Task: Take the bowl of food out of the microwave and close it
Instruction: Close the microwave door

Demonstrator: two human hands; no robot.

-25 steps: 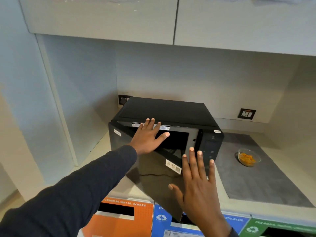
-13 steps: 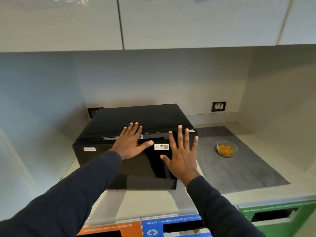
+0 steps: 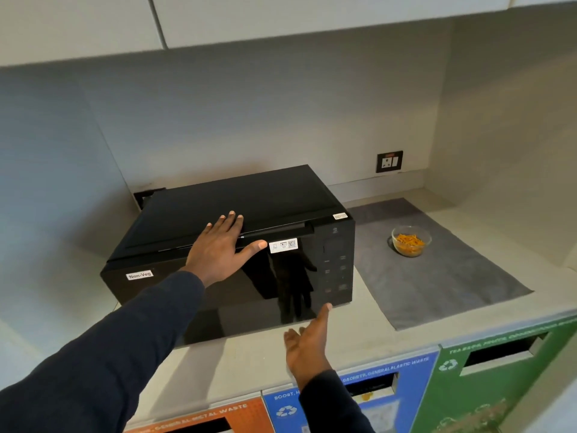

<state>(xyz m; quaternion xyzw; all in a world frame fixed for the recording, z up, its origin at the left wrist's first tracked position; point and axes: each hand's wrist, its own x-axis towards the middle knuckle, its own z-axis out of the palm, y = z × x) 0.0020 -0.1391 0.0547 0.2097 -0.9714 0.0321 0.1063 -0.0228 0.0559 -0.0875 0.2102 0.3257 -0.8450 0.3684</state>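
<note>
The black microwave point(image 3: 237, 214) stands on the pale counter with its glossy door point(image 3: 218, 301) shut flush against the body. My left hand point(image 3: 218, 248) lies flat and spread on the top front edge of the microwave, holding nothing. My right hand point(image 3: 307, 342) hovers in front of the door's lower right corner, palm turned up, fingers apart, clear of the door. A small glass bowl of orange food point(image 3: 410, 241) sits on a grey mat point(image 3: 437, 276) to the right of the microwave.
The counter point(image 3: 359, 320) runs into a wall corner on the right. White cabinets point(image 3: 281, 17) hang overhead. A wall socket point(image 3: 389, 161) is behind the mat. Orange point(image 3: 218, 417), blue point(image 3: 374, 389) and green point(image 3: 499, 370) waste bin fronts line the counter's front.
The door swung from wide open to fully shut under both hands. My right hand has since left the door and dropped back, palm up. My left hand stays on top.
</note>
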